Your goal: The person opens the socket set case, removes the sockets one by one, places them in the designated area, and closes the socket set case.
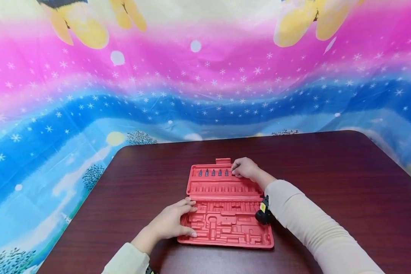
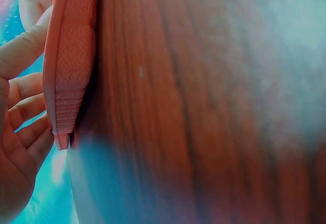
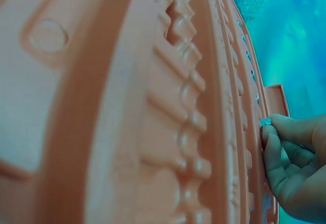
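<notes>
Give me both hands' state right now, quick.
Left hand: open, fingers flat on the red tool tray's left edge.
Right hand: closed, pinching a small metal bit at the tray's top row.

The bit pinched by the right hand (image 3: 293, 170) is mostly buried under the fingertips; only a tiny metal end (image 3: 265, 122) pokes out on the right wrist cam, too small to identify. Left wrist view is blurry, with the red tray (image 2: 69, 56) and left hand (image 2: 18, 127) cut off at the frame edge. Head cam crops both sleeves at the bottom.
</notes>
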`<state>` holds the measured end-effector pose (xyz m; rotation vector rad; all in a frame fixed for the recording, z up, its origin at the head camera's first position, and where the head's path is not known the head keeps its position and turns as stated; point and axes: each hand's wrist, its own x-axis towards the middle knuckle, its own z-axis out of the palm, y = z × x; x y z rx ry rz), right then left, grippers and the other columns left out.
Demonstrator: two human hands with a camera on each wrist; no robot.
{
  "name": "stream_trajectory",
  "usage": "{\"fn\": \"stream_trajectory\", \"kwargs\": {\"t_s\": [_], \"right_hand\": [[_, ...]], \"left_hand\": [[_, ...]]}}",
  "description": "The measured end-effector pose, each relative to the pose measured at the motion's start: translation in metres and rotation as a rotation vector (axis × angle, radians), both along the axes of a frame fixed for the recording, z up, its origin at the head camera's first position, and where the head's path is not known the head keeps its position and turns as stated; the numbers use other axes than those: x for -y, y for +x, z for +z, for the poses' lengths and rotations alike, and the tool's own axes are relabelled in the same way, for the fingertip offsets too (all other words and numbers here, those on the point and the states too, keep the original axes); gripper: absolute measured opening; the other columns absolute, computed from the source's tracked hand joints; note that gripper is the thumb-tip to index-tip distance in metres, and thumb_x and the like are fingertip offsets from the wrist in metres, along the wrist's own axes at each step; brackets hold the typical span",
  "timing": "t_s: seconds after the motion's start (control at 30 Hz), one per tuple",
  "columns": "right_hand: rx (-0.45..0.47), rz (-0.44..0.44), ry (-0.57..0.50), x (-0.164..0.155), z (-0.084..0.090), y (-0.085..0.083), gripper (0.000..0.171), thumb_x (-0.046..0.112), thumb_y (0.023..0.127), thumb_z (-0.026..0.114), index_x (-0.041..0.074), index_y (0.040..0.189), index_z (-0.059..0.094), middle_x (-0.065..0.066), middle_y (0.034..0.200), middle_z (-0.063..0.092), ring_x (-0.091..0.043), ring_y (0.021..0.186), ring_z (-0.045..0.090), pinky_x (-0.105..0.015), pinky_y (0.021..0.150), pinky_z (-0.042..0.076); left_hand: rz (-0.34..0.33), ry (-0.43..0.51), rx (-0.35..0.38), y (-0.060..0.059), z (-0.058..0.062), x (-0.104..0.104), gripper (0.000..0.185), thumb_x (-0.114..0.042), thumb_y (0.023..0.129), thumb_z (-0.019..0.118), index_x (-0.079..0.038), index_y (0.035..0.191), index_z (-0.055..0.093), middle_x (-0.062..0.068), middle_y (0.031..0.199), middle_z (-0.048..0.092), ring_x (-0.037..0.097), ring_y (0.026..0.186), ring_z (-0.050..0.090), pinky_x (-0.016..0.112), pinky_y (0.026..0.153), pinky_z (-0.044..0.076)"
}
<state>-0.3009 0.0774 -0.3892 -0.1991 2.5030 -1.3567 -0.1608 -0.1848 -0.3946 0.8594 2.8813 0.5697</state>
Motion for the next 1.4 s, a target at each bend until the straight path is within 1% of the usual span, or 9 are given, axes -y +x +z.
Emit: {"fn": "stream_trajectory", "kwargs": {"t_s": [0.3, 0.47, 0.53, 0.7, 0.93, 1.03, 1.13, 1.23, 1.4], "right_hand": [[-0.017, -0.083, -0.084, 0.001, -0.005, 0.004, 0.008, -0.002, 0.081, 0.055, 0.0, 0.087, 0.061, -0.008, 0.08, 0.061, -0.016, 0.065, 0.054, -0.025, 0.058, 0.047], [-0.027, -0.103, -0.175, 0.002, -0.006, 0.005, 0.011, 0.0, 0.083, 0.053, -0.004, 0.092, 0.059, -0.012, 0.081, 0.059, -0.019, 0.067, 0.054, -0.027, 0.058, 0.048], [-0.029, -0.098, -0.199, 0.002, -0.004, 0.007, 0.013, 0.001, 0.084, 0.052, -0.005, 0.094, 0.057, -0.012, 0.081, 0.059, -0.021, 0.068, 0.054, -0.029, 0.059, 0.048], [-0.023, -0.075, -0.203, -0.003, 0.002, 0.013, 0.017, 0.004, 0.085, 0.051, -0.005, 0.099, 0.056, -0.012, 0.086, 0.059, -0.024, 0.075, 0.055, -0.032, 0.063, 0.049], [0.002, -0.055, -0.271, -0.013, 0.009, 0.022, 0.02, 0.002, 0.086, 0.049, -0.008, 0.103, 0.051, -0.022, 0.093, 0.057, -0.029, 0.082, 0.058, -0.035, 0.067, 0.05], [0.014, -0.049, -0.313, -0.02, 0.011, 0.025, 0.02, 0.001, 0.087, 0.048, -0.01, 0.103, 0.05, -0.023, 0.093, 0.056, -0.029, 0.083, 0.059, -0.035, 0.069, 0.049], [0.016, -0.023, -0.34, -0.029, 0.012, 0.027, 0.022, 0.001, 0.086, 0.048, -0.012, 0.104, 0.048, -0.022, 0.092, 0.055, -0.027, 0.083, 0.059, -0.036, 0.072, 0.048], [0.024, -0.014, -0.345, -0.038, 0.015, 0.03, 0.023, 0.0, 0.086, 0.049, -0.013, 0.105, 0.047, -0.021, 0.092, 0.055, -0.025, 0.085, 0.058, -0.036, 0.074, 0.047], [0.033, 0.0, -0.337, -0.054, 0.021, 0.035, 0.025, 0.0, 0.086, 0.048, -0.012, 0.108, 0.045, -0.024, 0.098, 0.053, -0.027, 0.089, 0.057, -0.039, 0.079, 0.045]], "left_hand": [[-0.014, -0.003, 0.01, 0.0, 0.001, 0.0, 0.065, -0.046, 0.062, 0.071, -0.007, 0.112, 0.057, 0.002, 0.124, 0.045, 0.022, 0.122, 0.031, 0.035, 0.095, 0.03], [-0.014, 0.004, 0.014, 0.001, 0.0, 0.001, 0.066, -0.047, 0.064, 0.07, -0.007, 0.114, 0.056, 0.002, 0.125, 0.043, 0.022, 0.122, 0.031, 0.035, 0.095, 0.03], [-0.012, 0.0, 0.015, 0.001, 0.0, 0.002, 0.066, -0.046, 0.064, 0.07, -0.008, 0.115, 0.055, 0.002, 0.126, 0.043, 0.022, 0.122, 0.031, 0.035, 0.095, 0.03], [-0.009, -0.011, 0.019, 0.002, 0.001, 0.001, 0.067, -0.047, 0.065, 0.069, -0.008, 0.117, 0.054, 0.003, 0.128, 0.04, 0.022, 0.121, 0.031, 0.037, 0.094, 0.031], [0.02, -0.014, 0.04, 0.003, 0.0, 0.002, 0.067, -0.048, 0.065, 0.069, -0.011, 0.118, 0.053, 0.002, 0.132, 0.035, 0.02, 0.12, 0.032, 0.037, 0.094, 0.031], [0.018, -0.007, 0.04, 0.003, -0.002, 0.002, 0.067, -0.048, 0.065, 0.069, -0.01, 0.118, 0.053, 0.002, 0.131, 0.036, 0.02, 0.12, 0.032, 0.038, 0.094, 0.031], [0.014, -0.002, 0.042, 0.002, -0.002, 0.003, 0.067, -0.047, 0.065, 0.069, -0.01, 0.118, 0.053, 0.002, 0.131, 0.036, 0.021, 0.12, 0.032, 0.038, 0.094, 0.031], [0.008, 0.001, 0.043, 0.002, -0.001, 0.003, 0.066, -0.046, 0.065, 0.069, -0.01, 0.118, 0.053, 0.002, 0.131, 0.036, 0.021, 0.12, 0.032, 0.038, 0.094, 0.031], [0.004, 0.003, 0.04, 0.003, 0.0, 0.002, 0.065, -0.045, 0.065, 0.07, -0.01, 0.118, 0.053, 0.002, 0.13, 0.037, 0.021, 0.12, 0.032, 0.037, 0.094, 0.032]]}}
